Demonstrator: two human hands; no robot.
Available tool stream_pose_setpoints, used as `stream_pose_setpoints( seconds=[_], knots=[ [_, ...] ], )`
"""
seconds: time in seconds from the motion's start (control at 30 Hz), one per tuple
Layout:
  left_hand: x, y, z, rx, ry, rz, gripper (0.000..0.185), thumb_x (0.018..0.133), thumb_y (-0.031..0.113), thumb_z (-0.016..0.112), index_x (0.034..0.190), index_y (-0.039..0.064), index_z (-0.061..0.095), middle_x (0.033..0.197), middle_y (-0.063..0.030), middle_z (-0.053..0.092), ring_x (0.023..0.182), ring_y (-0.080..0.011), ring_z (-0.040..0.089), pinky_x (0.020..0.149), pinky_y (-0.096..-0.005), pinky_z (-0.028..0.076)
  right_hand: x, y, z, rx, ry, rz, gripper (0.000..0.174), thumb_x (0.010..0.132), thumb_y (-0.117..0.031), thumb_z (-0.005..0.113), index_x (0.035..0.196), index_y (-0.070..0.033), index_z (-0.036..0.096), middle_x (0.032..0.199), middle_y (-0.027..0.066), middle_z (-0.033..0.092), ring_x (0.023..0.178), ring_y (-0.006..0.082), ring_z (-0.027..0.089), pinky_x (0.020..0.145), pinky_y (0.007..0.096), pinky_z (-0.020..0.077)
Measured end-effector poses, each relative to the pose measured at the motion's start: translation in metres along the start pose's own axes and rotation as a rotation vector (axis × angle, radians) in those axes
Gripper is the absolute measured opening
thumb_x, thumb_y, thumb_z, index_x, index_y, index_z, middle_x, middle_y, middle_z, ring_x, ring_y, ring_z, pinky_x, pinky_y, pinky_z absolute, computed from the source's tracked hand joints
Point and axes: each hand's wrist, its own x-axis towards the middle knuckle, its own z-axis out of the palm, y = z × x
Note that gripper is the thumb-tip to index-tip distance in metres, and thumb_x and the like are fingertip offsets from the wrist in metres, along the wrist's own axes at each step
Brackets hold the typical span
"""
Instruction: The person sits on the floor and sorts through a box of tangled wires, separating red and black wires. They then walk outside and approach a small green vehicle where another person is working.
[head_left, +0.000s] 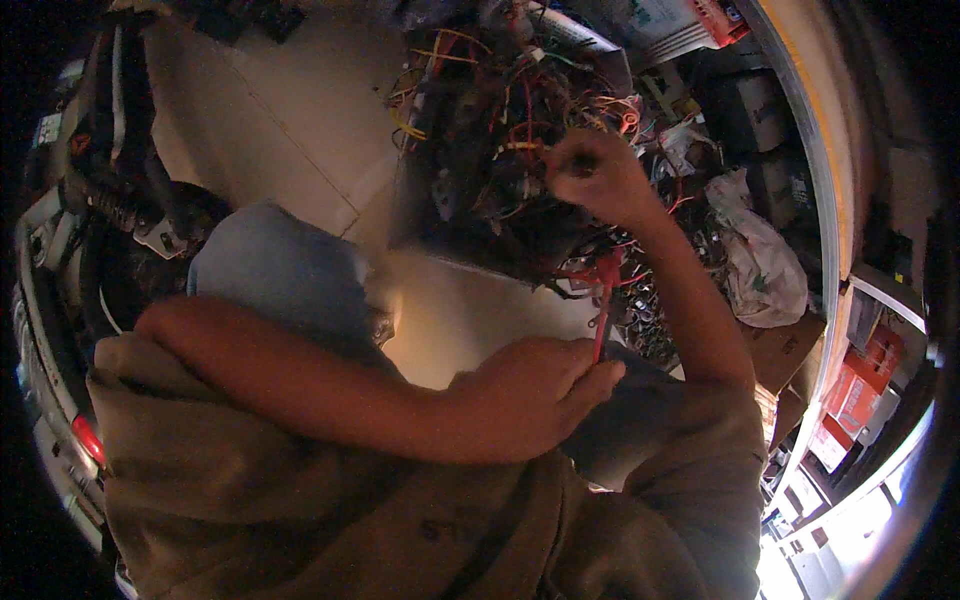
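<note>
My left hand (536, 390) reaches across my body, with a red cable (604, 311) held at its fingertips. The cable rises from there to a wider red end (609, 266) by the near corner of a dark container (465, 262). Over the container's right side is my right hand (600, 176), its fingers curled among a tangle of wires (525, 105). A dark patch shows at those fingers; whether they grip a wire is hidden. The heap mixes red, yellow, green and black wires with dark parts too dim to tell.
A crumpled whitish bag (757, 259) lies to the right, near a pile of small metal parts (646, 322) and a cardboard box (784, 352). A metal-edged counter (821, 165) curves along the right. To the left stands a motorcycle (127, 172) on the pale floor (262, 112).
</note>
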Motion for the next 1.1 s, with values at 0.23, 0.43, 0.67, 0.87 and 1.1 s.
stream_pose_setpoints(
  seconds=[0.23, 0.43, 0.67, 0.87, 1.1],
  knots=[
    [0.007, 0.005, -0.005, -0.043, -0.025, -0.155, 0.039, 0.097, 0.032, 0.042, 0.082, -0.002, 0.055, 0.073, -0.0233, 0.059, 0.072, -0.0410, 0.058, 0.067, -0.0463, 0.043, -0.002, -0.026, -0.057, 0.462, -0.019, 0.270, 0.014, 0.081, -0.016, 0.067, 0.082, -0.002, 0.065, 0.077, 0.0016, 0.061, 0.071, 0.0106, 0.057, 0.065, 0.0256, 0.0462],
    [0.007, -0.002, 0.005, -0.002, 0.034, -0.075, 0.039, 0.097, 0.032, 0.042, 0.083, -0.002, 0.055, 0.074, -0.0227, 0.059, 0.073, -0.0405, 0.058, 0.067, -0.0462, 0.044, -0.009, -0.022, -0.063, 0.327, 0.059, 0.277, 0.017, 0.081, -0.018, 0.068, 0.087, -0.003, 0.065, 0.080, 0.0023, 0.063, 0.075, 0.0106, 0.058, 0.069, 0.0262, 0.0468],
    [0.007, -0.003, 0.011, 0.003, 0.050, 0.006, 0.038, 0.097, 0.031, 0.040, 0.083, -0.002, 0.054, 0.074, -0.0220, 0.059, 0.075, -0.0401, 0.058, 0.069, -0.0465, 0.044, -0.002, -0.035, -0.021, -0.457, 0.068, -0.190, 0.045, 0.069, -0.009, 0.067, 0.114, -0.007, 0.059, 0.111, 0.0158, 0.060, 0.104, 0.0344, 0.055, 0.090, 0.0411, 0.0458],
    [0.005, -0.002, 0.012, 0.118, -0.022, 0.047, 0.038, 0.097, 0.035, 0.039, 0.089, 0.000, 0.053, 0.077, -0.0214, 0.056, 0.075, -0.0392, 0.056, 0.067, -0.0454, 0.044, -0.004, -0.025, 0.114, -0.738, -0.134, -0.552, 0.039, 0.077, -0.016, 0.055, 0.116, -0.013, 0.058, 0.128, 0.0103, 0.049, 0.120, 0.0276, 0.045, 0.103, 0.0456, 0.0353],
    [0.004, 0.001, 0.007, 0.122, -0.020, 0.027, 0.038, 0.096, 0.033, 0.041, 0.084, -0.001, 0.052, 0.074, -0.0234, 0.056, 0.073, -0.0413, 0.056, 0.067, -0.0484, 0.044, 0.012, -0.025, 0.099, -0.764, -0.274, -0.467, 0.035, 0.074, -0.019, 0.060, 0.108, -0.016, 0.060, 0.117, 0.0070, 0.054, 0.105, 0.0248, 0.052, 0.093, 0.0425, 0.0410]
  ],
)
